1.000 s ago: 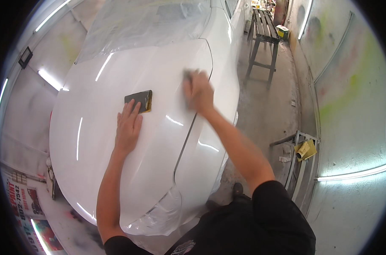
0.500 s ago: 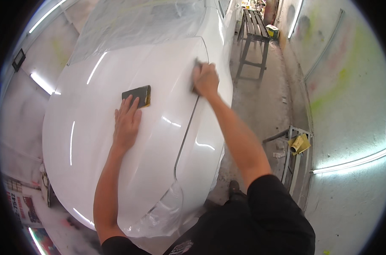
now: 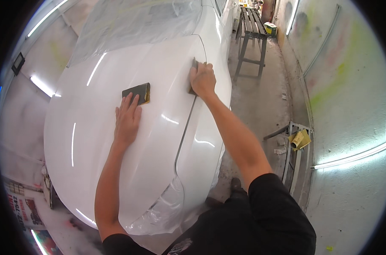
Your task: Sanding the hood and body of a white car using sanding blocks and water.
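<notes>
Head view, left hand (image 3: 127, 123): fingers slightly spread, tips on the dark block (image 3: 137, 93), 10 o'clock on the hood (image 3: 91, 136).
Right hand (image 3: 204, 79): curled round the second block (image 3: 194, 64), 12 o'clock, near the seam (image 3: 185, 131).

A dark slatted bench (image 3: 253, 23) stands on the grey floor (image 3: 259, 106), with a green and yellow box (image 3: 270, 29) between it and the paint-marked right-hand wall (image 3: 346, 114). Nearer, a metal frame (image 3: 296, 170) carries yellow paper (image 3: 300, 139), and 1 glowing tube (image 3: 350, 160) runs along the wall.
</notes>
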`<action>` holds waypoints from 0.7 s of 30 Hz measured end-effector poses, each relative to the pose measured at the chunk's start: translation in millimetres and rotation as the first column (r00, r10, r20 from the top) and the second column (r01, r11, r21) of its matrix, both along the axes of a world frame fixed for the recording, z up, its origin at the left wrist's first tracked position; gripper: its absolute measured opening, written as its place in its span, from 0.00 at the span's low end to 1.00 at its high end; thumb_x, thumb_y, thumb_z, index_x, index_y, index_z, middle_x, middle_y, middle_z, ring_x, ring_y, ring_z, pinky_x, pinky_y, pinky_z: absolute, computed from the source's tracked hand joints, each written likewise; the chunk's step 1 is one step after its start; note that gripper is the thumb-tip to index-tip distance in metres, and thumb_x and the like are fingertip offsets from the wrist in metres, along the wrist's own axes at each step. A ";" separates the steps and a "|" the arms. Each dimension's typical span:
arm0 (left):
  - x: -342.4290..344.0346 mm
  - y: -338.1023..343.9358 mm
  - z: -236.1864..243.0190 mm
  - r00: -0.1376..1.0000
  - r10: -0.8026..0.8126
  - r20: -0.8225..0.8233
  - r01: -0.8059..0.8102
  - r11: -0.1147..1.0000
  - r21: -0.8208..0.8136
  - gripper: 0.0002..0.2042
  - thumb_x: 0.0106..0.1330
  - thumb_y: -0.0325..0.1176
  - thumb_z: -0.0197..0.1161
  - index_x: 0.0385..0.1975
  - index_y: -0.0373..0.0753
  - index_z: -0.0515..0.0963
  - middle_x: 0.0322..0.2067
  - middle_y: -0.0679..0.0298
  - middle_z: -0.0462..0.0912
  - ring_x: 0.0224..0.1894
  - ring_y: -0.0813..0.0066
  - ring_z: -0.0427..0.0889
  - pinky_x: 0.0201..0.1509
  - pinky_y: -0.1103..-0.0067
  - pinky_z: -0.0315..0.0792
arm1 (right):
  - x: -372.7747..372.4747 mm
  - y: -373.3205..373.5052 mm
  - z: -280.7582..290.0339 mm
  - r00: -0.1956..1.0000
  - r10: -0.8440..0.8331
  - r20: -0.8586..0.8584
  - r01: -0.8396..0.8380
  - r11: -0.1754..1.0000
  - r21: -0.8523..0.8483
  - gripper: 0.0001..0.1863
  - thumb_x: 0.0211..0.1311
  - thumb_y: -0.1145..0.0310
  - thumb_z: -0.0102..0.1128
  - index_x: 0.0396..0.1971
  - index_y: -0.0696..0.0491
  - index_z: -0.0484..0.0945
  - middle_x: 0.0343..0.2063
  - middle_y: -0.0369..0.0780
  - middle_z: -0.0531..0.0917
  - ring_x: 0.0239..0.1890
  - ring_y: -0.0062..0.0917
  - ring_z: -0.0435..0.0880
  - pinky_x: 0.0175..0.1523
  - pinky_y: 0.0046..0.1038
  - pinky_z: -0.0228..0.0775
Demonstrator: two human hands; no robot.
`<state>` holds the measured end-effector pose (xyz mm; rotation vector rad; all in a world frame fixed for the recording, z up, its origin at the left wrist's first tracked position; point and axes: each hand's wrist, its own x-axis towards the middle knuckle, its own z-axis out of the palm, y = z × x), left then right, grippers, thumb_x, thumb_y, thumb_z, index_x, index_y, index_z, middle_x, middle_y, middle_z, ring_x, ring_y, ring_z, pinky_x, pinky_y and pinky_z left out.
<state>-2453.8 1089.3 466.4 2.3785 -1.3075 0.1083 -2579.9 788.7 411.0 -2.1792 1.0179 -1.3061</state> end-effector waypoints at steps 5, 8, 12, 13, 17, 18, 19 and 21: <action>4.0 25.5 -1.2 0.997 0.071 0.026 -0.072 0.996 0.044 0.27 0.88 0.43 0.47 0.82 0.40 0.70 0.85 0.54 0.62 0.89 0.50 0.51 0.90 0.50 0.40 | -19.8 137.9 -23.3 0.973 0.225 -0.050 -0.222 0.973 0.062 0.22 0.79 0.57 0.57 0.59 0.58 0.81 0.50 0.56 0.81 0.52 0.54 0.86 0.56 0.55 0.81; 3.5 14.8 -0.9 0.999 0.044 0.016 -0.044 0.998 0.040 0.27 0.88 0.44 0.47 0.82 0.40 0.70 0.85 0.53 0.62 0.89 0.50 0.52 0.91 0.50 0.40 | -8.2 78.8 -16.8 0.984 0.166 0.064 -0.167 0.986 0.006 0.17 0.78 0.59 0.57 0.52 0.58 0.80 0.49 0.54 0.81 0.51 0.53 0.85 0.55 0.55 0.81; -0.7 -5.0 -2.5 1.000 0.002 0.003 -0.002 1.000 0.005 0.27 0.88 0.43 0.47 0.82 0.41 0.70 0.85 0.54 0.61 0.89 0.50 0.51 0.91 0.50 0.40 | 4.0 10.1 -1.2 0.997 0.046 0.055 -0.051 0.995 0.091 0.16 0.78 0.59 0.56 0.46 0.59 0.80 0.48 0.54 0.81 0.49 0.54 0.85 0.54 0.55 0.80; -1.3 -7.4 -2.5 1.000 -0.001 0.005 0.001 1.000 0.006 0.27 0.88 0.43 0.47 0.82 0.41 0.70 0.85 0.54 0.61 0.89 0.50 0.52 0.90 0.50 0.41 | -0.4 20.5 -7.9 0.999 0.032 0.034 -0.035 0.994 0.104 0.17 0.78 0.59 0.57 0.47 0.59 0.80 0.48 0.55 0.81 0.49 0.54 0.85 0.53 0.55 0.80; 7.6 28.8 -1.1 0.996 0.086 0.029 -0.088 0.995 0.055 0.27 0.88 0.43 0.46 0.81 0.40 0.70 0.85 0.53 0.61 0.89 0.49 0.52 0.90 0.49 0.41 | -15.2 134.4 -26.6 0.978 0.204 0.043 -0.208 0.972 0.107 0.19 0.77 0.57 0.59 0.54 0.57 0.81 0.49 0.53 0.82 0.50 0.52 0.85 0.56 0.53 0.81; 7.5 28.2 -1.0 0.997 0.078 0.026 -0.079 0.996 0.047 0.27 0.88 0.43 0.47 0.81 0.40 0.70 0.85 0.52 0.61 0.89 0.49 0.52 0.90 0.49 0.41 | -17.6 137.2 -30.0 0.969 0.239 0.066 -0.244 0.966 0.084 0.19 0.77 0.57 0.58 0.55 0.56 0.81 0.49 0.53 0.82 0.51 0.52 0.85 0.56 0.53 0.81; 8.6 25.4 -1.4 0.998 0.065 0.023 -0.065 0.997 0.038 0.27 0.88 0.44 0.47 0.81 0.40 0.70 0.85 0.52 0.61 0.89 0.49 0.52 0.90 0.49 0.41 | -11.5 118.8 -27.1 0.978 0.197 0.069 -0.201 0.977 0.065 0.19 0.77 0.57 0.58 0.54 0.57 0.81 0.49 0.53 0.82 0.50 0.52 0.85 0.56 0.53 0.81; 7.1 15.5 -1.7 0.999 0.029 0.020 -0.030 0.999 0.022 0.27 0.88 0.44 0.47 0.81 0.40 0.70 0.85 0.52 0.61 0.89 0.49 0.52 0.90 0.49 0.41 | 4.0 48.4 -13.7 0.991 0.086 0.105 -0.081 0.996 -0.046 0.14 0.74 0.62 0.63 0.44 0.59 0.80 0.44 0.53 0.81 0.46 0.51 0.85 0.47 0.51 0.82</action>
